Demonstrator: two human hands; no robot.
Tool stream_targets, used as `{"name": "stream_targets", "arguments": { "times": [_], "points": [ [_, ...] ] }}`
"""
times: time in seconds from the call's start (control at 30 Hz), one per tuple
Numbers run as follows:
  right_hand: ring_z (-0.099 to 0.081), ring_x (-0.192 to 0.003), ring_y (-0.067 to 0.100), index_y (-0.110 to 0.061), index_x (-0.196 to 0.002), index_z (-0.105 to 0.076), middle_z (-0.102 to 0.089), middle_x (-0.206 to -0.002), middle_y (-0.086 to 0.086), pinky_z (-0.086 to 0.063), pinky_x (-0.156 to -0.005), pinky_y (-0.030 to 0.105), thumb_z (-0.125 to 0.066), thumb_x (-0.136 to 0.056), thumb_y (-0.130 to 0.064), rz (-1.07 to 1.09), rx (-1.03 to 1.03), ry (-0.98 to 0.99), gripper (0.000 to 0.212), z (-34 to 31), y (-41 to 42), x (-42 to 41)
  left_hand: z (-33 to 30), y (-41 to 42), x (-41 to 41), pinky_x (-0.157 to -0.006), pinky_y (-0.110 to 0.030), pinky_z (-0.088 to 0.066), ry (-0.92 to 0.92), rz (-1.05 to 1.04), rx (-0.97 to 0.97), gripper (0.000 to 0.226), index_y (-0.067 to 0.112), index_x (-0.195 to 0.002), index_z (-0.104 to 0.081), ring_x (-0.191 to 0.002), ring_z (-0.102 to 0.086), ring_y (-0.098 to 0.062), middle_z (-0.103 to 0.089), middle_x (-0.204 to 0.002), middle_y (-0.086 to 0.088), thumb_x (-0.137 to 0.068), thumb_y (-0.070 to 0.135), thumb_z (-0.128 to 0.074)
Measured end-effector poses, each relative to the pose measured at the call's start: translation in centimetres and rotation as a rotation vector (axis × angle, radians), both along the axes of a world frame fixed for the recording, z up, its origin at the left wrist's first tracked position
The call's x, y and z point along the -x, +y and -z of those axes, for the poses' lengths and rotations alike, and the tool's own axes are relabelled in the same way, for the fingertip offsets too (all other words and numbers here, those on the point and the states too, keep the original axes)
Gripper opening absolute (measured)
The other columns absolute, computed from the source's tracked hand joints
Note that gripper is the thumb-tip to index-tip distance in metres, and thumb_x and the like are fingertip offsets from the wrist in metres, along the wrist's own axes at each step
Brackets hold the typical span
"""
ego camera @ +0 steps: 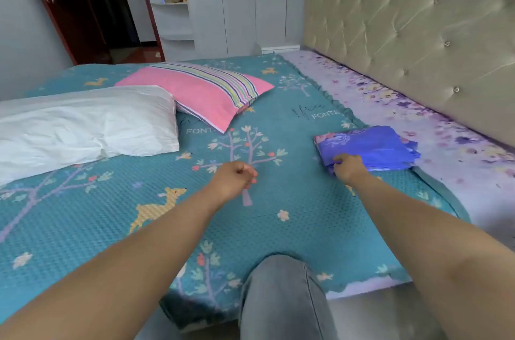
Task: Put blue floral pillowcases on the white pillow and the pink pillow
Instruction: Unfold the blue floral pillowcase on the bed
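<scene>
A folded stack of blue floral pillowcases point(373, 146) lies on the right side of the bed, near the lilac sheet. My right hand point(348, 165) pinches the stack's near left corner, fingers curled into the fabric. Above the teal blanket near the middle of the bed, my left hand point(235, 176) hovers loosely curled and holds nothing. The white pillow point(83, 125) lies at the left. Behind it rests the pink pillow point(200, 94) with a striped band, its left end tucked under the white one.
A teal blanket point(278, 228) with deer and tree prints covers most of the bed. A tufted beige headboard point(404, 41) stands along the right. My knee in grey trousers point(281, 289) presses against the bed's near edge. White wardrobe, shelves and a dark door stand behind.
</scene>
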State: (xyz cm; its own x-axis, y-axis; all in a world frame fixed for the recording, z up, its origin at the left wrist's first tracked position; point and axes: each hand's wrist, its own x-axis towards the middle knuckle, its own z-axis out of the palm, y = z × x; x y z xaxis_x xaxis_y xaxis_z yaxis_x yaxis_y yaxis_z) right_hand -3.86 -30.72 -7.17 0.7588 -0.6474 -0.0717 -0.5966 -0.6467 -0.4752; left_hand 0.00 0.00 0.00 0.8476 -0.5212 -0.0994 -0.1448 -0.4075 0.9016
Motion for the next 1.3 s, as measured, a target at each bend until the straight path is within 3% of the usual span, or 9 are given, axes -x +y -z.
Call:
{"name": "stream_targets", "arguments": {
  "times": [0.13,0.27,0.47,0.73,0.83,0.97,1.07,1.17,1.3],
  "points": [
    [-0.029,-0.134,0.031,-0.005,-0.140,-0.039,-0.025,-0.146,0.020,-0.026,-0.110,0.031,-0.041,-0.098,-0.018,-0.109,0.029,0.015,0.043,0.9,0.2,-1.4,1.5,-1.0,-0.8,-0.043,-0.003,-0.038,0.025,-0.021,-0.041,0.022,0.008,-0.084,-0.057,-0.042,-0.052,0.011,-0.057,-0.072,-0.001,-0.094,-0.004,-0.040],
    [-0.044,-0.127,0.032,-0.008,-0.144,-0.032,-0.014,-0.149,0.014,-0.034,-0.107,0.038,-0.044,-0.095,-0.016,-0.112,0.085,0.120,0.051,1.1,-0.7,-2.8,3.2,-0.7,-1.6,-0.047,-0.009,-0.041,0.046,-0.066,-0.045,0.025,0.016,-0.080,-0.057,-0.050,-0.057,0.004,-0.061,-0.075,0.001,-0.096,0.003,-0.042],
    [-0.047,-0.126,0.032,-0.004,-0.132,-0.047,-0.047,-0.138,0.014,-0.043,-0.096,0.043,-0.052,-0.092,-0.006,0.026,0.284,0.321,0.041,-0.6,-1.5,-3.6,4.3,0.2,-1.8,-0.061,-0.022,-0.042,0.048,-0.169,-0.028,0.026,0.021,-0.078,-0.060,-0.055,-0.059,0.003,-0.064,-0.077,0.004,-0.096,0.009,-0.044],
    [-0.051,-0.120,0.032,-0.004,-0.129,-0.049,-0.053,-0.130,0.017,-0.045,-0.092,0.038,-0.056,-0.090,-0.006,-0.004,0.385,0.336,0.040,-1.1,-1.5,-2.3,4.1,0.8,-0.6,-0.063,-0.023,-0.042,0.059,-0.235,0.052,0.024,0.019,-0.081,-0.061,-0.072,-0.056,-0.012,-0.064,-0.077,0.002,-0.097,0.011,-0.045],
    [-0.054,-0.116,0.033,-0.003,-0.127,-0.052,-0.057,-0.126,0.018,-0.046,-0.091,0.038,-0.053,-0.089,-0.005,-0.007,0.291,0.233,0.038,-2.4,0.3,-3.0,5.0,2.0,-0.4,-0.062,-0.020,-0.043,0.029,-0.244,0.063,0.024,0.018,-0.082,-0.061,-0.071,-0.057,-0.010,-0.065,-0.079,0.001,-0.097,0.010,-0.045],
    [-0.062,-0.101,0.028,-0.007,-0.095,-0.069,-0.068,-0.107,0.012,-0.046,-0.078,0.026,-0.055,-0.085,-0.006,-0.196,0.059,-0.105,0.017,-4.6,6.8,-5.9,6.0,3.0,-1.0,-0.054,-0.007,-0.042,-0.012,-0.282,0.111,0.022,0.016,-0.082,-0.061,-0.068,-0.056,-0.008,-0.064,-0.078,0.001,-0.096,0.008,-0.046],
    [-0.062,-0.086,0.020,-0.010,-0.088,-0.070,-0.070,-0.092,0.007,-0.041,-0.071,0.022,-0.061,-0.082,-0.006,-0.397,-0.097,-0.286,0.012,-6.0,14.9,-6.9,6.0,3.8,-2.2,-0.067,-0.019,-0.042,-0.017,-0.269,0.150,0.008,0.013,-0.098,-0.061,-0.073,-0.056,-0.010,-0.063,-0.087,-0.001,-0.093,0.015,-0.056],
    [-0.055,-0.064,0.005,-0.009,-0.092,-0.069,-0.063,-0.072,-0.006,-0.042,-0.065,0.019,-0.061,-0.082,-0.003,-0.619,-0.272,-0.331,0.014,-6.8,22.7,-6.7,5.5,5.3,-3.2,-0.078,-0.020,-0.042,-0.082,-0.225,0.167,0.040,0.014,-0.120,-0.050,-0.089,-0.059,-0.012,-0.058,-0.102,0.003,-0.085,0.021,-0.068],
    [-0.056,-0.065,0.005,-0.021,-0.088,-0.064,-0.060,-0.071,-0.011,-0.044,-0.067,0.015,-0.058,-0.083,-0.003,-0.680,-0.355,-0.388,0.019,-6.8,28.8,-6.4,5.7,9.3,-4.5,-0.065,-0.022,-0.044,-0.285,-0.379,0.187,0.028,0.022,-0.100,-0.055,-0.068,-0.056,-0.008,-0.060,-0.076,0.011,-0.079,0.017,-0.072]
  ]
}}
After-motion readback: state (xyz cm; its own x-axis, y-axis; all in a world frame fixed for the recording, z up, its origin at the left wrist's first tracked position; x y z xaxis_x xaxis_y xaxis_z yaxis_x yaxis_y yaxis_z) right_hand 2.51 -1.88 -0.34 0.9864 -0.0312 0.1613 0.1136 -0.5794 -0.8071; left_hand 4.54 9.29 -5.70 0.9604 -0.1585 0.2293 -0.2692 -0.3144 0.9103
